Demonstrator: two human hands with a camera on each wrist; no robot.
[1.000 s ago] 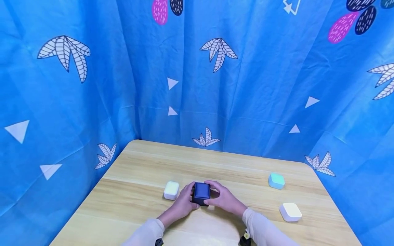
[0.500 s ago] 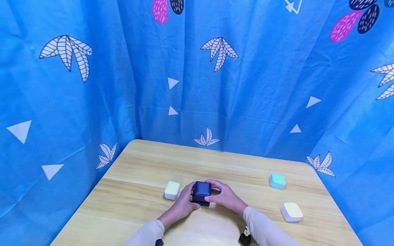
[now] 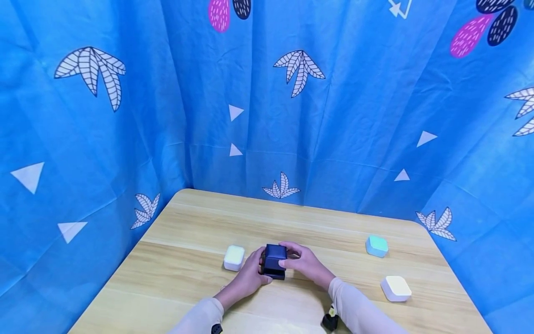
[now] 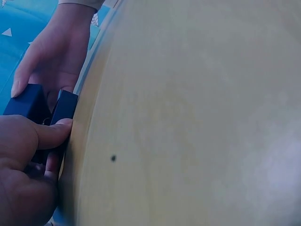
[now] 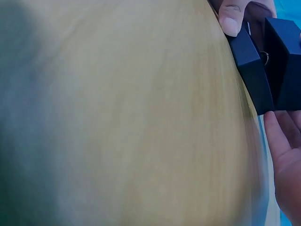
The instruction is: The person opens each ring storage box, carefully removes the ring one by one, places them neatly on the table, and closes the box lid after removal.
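Note:
A small dark blue ring box (image 3: 276, 253) stands on the wooden table, its lid (image 5: 285, 37) tilted up and back from its base (image 5: 248, 61). Through the gap a thin ring (image 5: 266, 57) shows in both wrist views. My left hand (image 3: 248, 276) grips the base from the left, thumb (image 4: 59, 131) against its front edge. On the other side my right hand (image 3: 307, 264) pinches the lid between thumb and fingers. Parts of the fingers are hidden behind the box.
Left of the box sits a white rounded block (image 3: 234, 258). Farther right lie a mint-green block (image 3: 377, 246) and a cream-topped white block (image 3: 396, 288). A blue patterned curtain (image 3: 217, 176) hangs behind the wooden table (image 3: 200, 208).
The right hand has lifted the lid's front edge up and back, widening a gap above the base. The left hand stays on the base.

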